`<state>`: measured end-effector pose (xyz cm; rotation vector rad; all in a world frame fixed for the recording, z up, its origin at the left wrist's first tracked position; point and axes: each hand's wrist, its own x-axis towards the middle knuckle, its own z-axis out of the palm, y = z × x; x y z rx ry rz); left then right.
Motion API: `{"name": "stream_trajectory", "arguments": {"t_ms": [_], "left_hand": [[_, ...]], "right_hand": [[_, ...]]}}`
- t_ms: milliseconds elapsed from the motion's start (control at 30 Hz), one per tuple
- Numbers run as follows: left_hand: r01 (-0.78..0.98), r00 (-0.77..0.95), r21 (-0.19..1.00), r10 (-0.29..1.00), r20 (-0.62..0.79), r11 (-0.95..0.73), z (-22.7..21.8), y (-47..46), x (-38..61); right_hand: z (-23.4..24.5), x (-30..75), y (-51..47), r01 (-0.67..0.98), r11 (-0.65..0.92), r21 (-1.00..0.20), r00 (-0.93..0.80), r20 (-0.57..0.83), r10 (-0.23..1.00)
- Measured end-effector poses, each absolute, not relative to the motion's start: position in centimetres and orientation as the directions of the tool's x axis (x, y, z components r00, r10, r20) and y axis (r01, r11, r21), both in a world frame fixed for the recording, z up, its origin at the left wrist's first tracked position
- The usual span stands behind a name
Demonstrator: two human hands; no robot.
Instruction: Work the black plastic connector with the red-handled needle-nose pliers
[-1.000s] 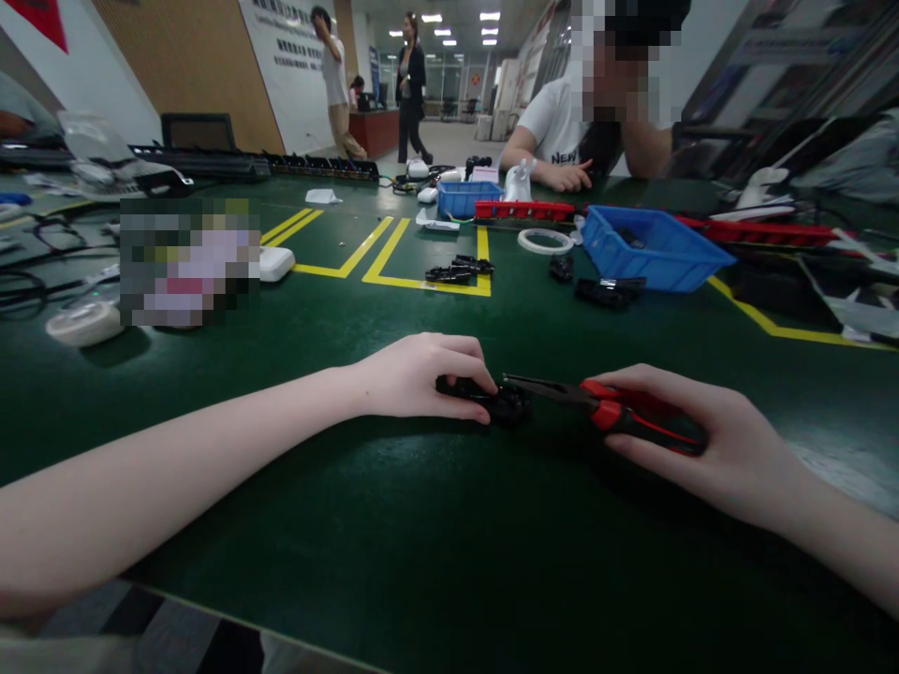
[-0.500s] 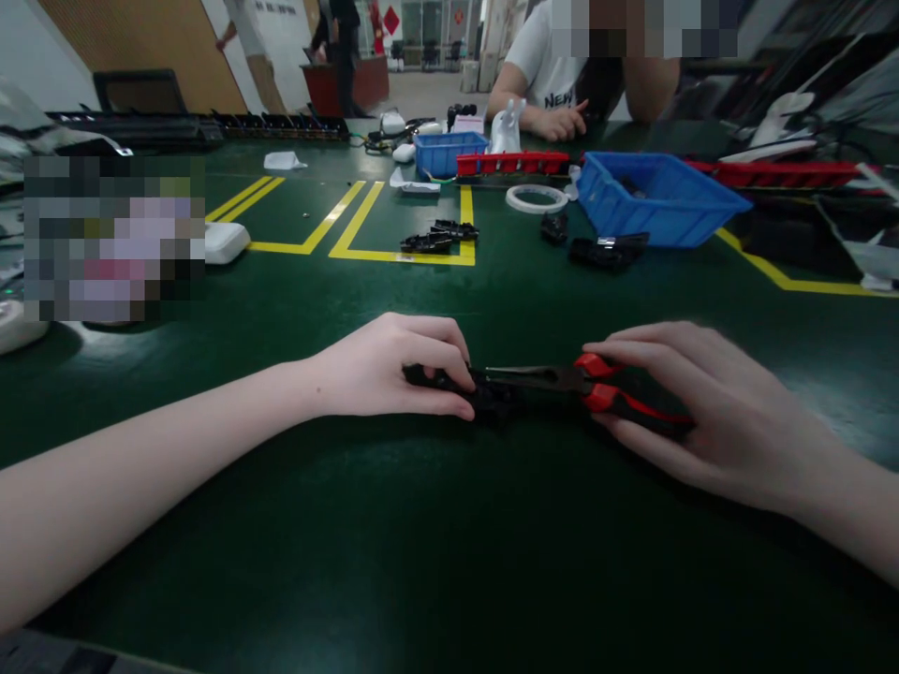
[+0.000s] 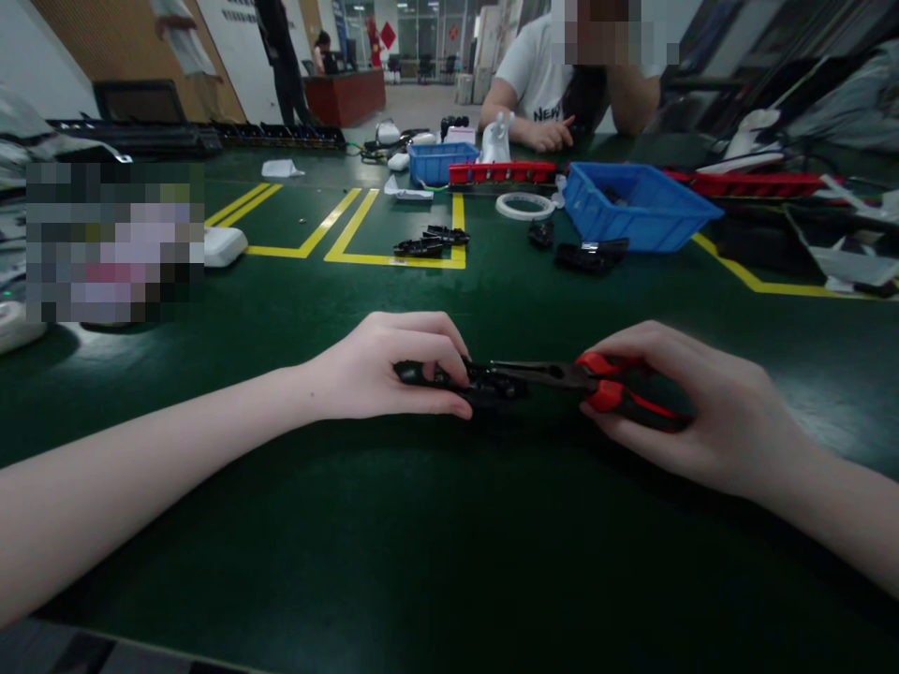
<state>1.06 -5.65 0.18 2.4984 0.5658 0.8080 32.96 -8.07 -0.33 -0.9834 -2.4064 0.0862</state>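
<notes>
Between thumb and fingers, my left hand (image 3: 400, 365) grips a long black plastic part (image 3: 497, 382) low over the green table. Part of it is hidden by the fingers. In my right hand (image 3: 709, 402) are needle-nose pliers (image 3: 600, 379) with red and black handles, their jaws pointing left. The jaw tips lie at the upper side of the black part's right end; I cannot tell whether they pinch it.
Beyond the hands, black plastic parts (image 3: 420, 247) lie by yellow tape lines. Further right are more black parts (image 3: 591, 256), a white tape roll (image 3: 525, 206) and a blue bin (image 3: 636, 211). A person (image 3: 540, 103) sits across the table.
The view has shifted slightly. More of the black part's right end shows, and my right hand with the pliers has tilted a little. Both hands keep their hold.
</notes>
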Motion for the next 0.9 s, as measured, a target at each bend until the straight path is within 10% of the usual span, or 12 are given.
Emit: {"name": "stream_trajectory", "arguments": {"t_ms": [900], "left_hand": [[0.235,0.725,0.441,0.458,0.514,-0.866,0.02,-5.22,0.86]], "right_hand": [[0.04,32.57,-8.20,0.643,0.729,-0.236,-0.586,0.461,0.666]]}}
